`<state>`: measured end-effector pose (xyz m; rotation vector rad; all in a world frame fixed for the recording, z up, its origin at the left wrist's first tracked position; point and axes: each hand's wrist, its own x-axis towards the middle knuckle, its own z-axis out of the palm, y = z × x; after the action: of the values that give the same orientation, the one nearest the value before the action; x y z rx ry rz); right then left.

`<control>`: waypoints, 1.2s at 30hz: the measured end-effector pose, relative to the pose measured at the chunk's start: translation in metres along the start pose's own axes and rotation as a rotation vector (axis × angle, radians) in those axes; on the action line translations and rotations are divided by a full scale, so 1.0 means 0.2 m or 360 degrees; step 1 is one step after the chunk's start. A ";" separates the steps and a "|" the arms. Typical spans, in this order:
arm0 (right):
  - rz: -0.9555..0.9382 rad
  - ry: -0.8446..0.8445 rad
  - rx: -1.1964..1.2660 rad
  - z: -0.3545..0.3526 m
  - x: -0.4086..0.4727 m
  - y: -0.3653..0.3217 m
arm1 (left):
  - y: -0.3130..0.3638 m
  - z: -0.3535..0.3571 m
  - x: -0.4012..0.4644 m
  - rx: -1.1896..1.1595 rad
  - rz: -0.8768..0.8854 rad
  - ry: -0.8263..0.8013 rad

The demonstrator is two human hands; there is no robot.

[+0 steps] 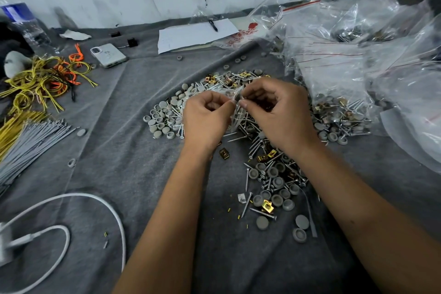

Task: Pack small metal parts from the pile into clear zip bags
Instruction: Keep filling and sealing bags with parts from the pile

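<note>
A pile of screws, gold clips and grey caps [269,174] spreads over the grey cloth [124,150] in the middle of the head view. Just above it, my left hand [206,118] and my right hand [279,112] both pinch the top edge of a small clear zip bag [236,112], which hangs between them. Dark small parts show through the bag near my right fingers. More grey caps [164,114] lie left of my left hand.
Filled and empty clear bags [338,74] heap up at the right. At the back lie a paper sheet with a pen [195,33] and a phone [108,55]. Yellow and orange ties [45,81], grey ties [31,143] and a white cable [95,200] lie left.
</note>
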<state>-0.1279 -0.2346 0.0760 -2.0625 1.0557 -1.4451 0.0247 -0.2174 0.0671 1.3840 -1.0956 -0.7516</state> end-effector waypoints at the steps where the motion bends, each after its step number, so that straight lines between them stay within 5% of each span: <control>1: -0.0012 0.0005 -0.0027 0.00 0.00 0.00 | 0.00 0.00 0.00 -0.0031 -0.0003 0.0002; 11: -0.0185 -0.0235 -0.0339 0.01 0.01 0.02 | 0.00 0.00 0.02 -0.0312 -0.0057 0.0151; 16: -0.0139 -0.0140 -0.0325 0.00 0.01 0.05 | -0.01 -0.01 0.03 -0.0289 -0.0036 0.0232; 22: -0.0119 -0.0795 -0.0719 -0.02 0.01 0.10 | -0.01 -0.01 0.03 -0.0315 -0.0069 0.0315; 26: -0.0117 -0.0925 -0.0757 -0.02 0.00 0.10 | -0.01 -0.01 0.03 -0.0298 -0.0072 0.0331; 30: -0.0145 -0.0862 -0.0690 -0.01 0.01 0.08 | -0.01 -0.01 0.03 -0.0299 -0.0071 0.0333; 36: -0.0056 -0.0418 -0.0269 -0.03 0.02 0.04 | -0.01 -0.01 0.03 -0.0262 -0.0064 0.0347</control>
<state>-0.1356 -0.2429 0.0752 -2.3230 1.0678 -1.0928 0.0294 -0.2218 0.0668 1.3164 -0.8201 -0.6857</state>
